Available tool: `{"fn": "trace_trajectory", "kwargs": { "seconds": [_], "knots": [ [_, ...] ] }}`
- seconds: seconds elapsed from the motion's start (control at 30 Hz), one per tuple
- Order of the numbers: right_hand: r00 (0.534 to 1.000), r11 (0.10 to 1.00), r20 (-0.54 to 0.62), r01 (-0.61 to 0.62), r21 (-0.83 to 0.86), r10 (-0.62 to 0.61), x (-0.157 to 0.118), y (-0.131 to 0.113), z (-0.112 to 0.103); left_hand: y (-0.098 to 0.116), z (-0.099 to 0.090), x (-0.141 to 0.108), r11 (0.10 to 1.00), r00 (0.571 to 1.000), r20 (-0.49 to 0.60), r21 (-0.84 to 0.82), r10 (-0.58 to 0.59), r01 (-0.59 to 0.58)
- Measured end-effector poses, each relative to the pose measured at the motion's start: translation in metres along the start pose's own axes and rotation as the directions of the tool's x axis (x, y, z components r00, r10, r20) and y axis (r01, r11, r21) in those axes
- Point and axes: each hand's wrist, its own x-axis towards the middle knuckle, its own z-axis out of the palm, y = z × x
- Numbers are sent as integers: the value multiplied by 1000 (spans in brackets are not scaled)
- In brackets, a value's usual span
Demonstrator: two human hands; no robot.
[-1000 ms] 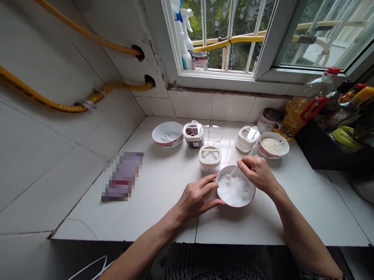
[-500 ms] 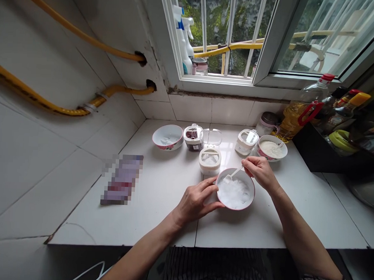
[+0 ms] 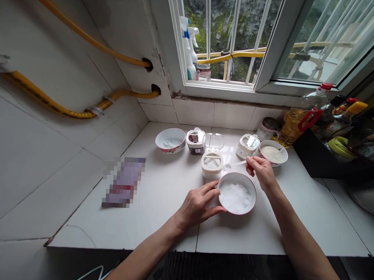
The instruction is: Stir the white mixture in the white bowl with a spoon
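My left hand grips the left side of a bowl with a pink rim, thumb near the front and fingers at the rim. White granules lie heaped inside it. Pinched in my right hand is a small white spoon, held by its handle end above the bowl's far rim. Its scoop is close to the right side of an open cream-rimmed jar, which has white granules inside and a clear lid tipped back. Whether the spoon carries anything is hard to tell.
Behind stand a flowered bowl, a jar of dark red contents, another clear-lidded jar and a bowl of pale grains. An oil bottle and a black box of bottles stand right. A blurred purple item lies left.
My right hand has lifted the spoon out of the bowl and brought it over the far rim, beside the open jar. My left hand still holds the bowl. The view has shifted slightly.
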Motion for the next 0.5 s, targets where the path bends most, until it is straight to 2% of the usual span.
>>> {"fn": "trace_trajectory", "kwargs": {
  "seconds": [0.1, 0.2, 0.23, 0.3, 0.37, 0.43, 0.5],
  "knots": [
    [987, 991, -93, 130, -34, -133, -3, -2, 10, 0, 0, 0, 1000, 1000, 3, 8, -2, 2],
    [922, 911, -120, 330, -247, -367, -6, -4, 18, 0, 0, 0, 1000, 1000, -5, 1, -2, 2],
    [883, 844, -82, 409, -347, -462, -7, -4, 19, 0, 0, 0, 1000, 1000, -9, -3, 0, 0],
    [795, 661, 71, 547, -513, -602, -8, -3, 22, -1, 1, 0, 1000, 1000, -12, -6, 4, -4],
    [732, 509, 224, 628, -589, -644, -8, -4, 24, -1, 2, 0, 1000, 1000, -14, 0, 7, -7],
    [702, 456, 262, 656, -601, -663, -9, -6, 23, 0, 2, 0, 1000, 1000, -12, 8, 6, -6],
    [698, 494, 195, 649, -579, -689, -11, -9, 17, 0, 2, 0, 1000, 1000, -6, 11, 3, -3]
  ]
}}
